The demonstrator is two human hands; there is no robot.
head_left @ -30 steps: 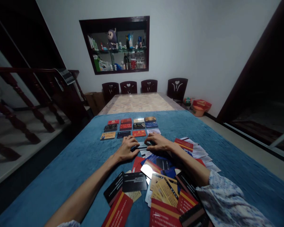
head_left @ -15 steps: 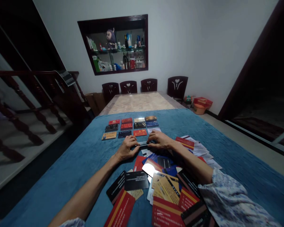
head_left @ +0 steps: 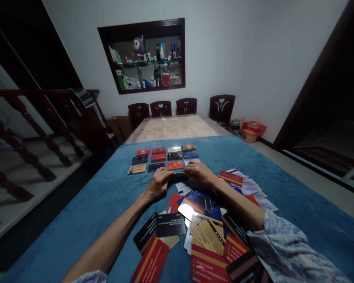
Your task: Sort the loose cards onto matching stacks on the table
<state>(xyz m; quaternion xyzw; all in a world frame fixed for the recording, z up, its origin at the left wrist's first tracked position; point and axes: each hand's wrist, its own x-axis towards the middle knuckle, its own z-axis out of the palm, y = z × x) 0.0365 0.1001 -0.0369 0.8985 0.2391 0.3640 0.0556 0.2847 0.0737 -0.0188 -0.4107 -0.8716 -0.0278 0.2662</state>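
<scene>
Between my two hands is a dark card or thin stack of cards point(head_left: 177, 176), gripped at its ends by the fingertips. My left hand point(head_left: 160, 181) holds its left end, and my right hand point(head_left: 197, 173) its right end. Just beyond the hands, several small card stacks stand in rows, among them an orange-red one point(head_left: 175, 166), a dark blue one point(head_left: 156, 167) and a yellow one point(head_left: 137, 169). Nearer to me lies a loose, overlapping heap with red cards point(head_left: 208, 263), gold cards point(head_left: 209, 236) and black cards point(head_left: 170, 224). My right forearm passes over part of the heap.
A blue cloth point(head_left: 106, 196) covers the near part of the table. White cards point(head_left: 252, 188) fan out right of my right forearm, with a red card point(head_left: 230, 178) beside them. Chairs point(head_left: 221, 108) stand beyond the bare marble tabletop point(head_left: 177, 127).
The held card or stack has tilted up and now shows a dark face instead of a pale edge. Both hands have shifted slightly, with the fingers at its upper corners.
</scene>
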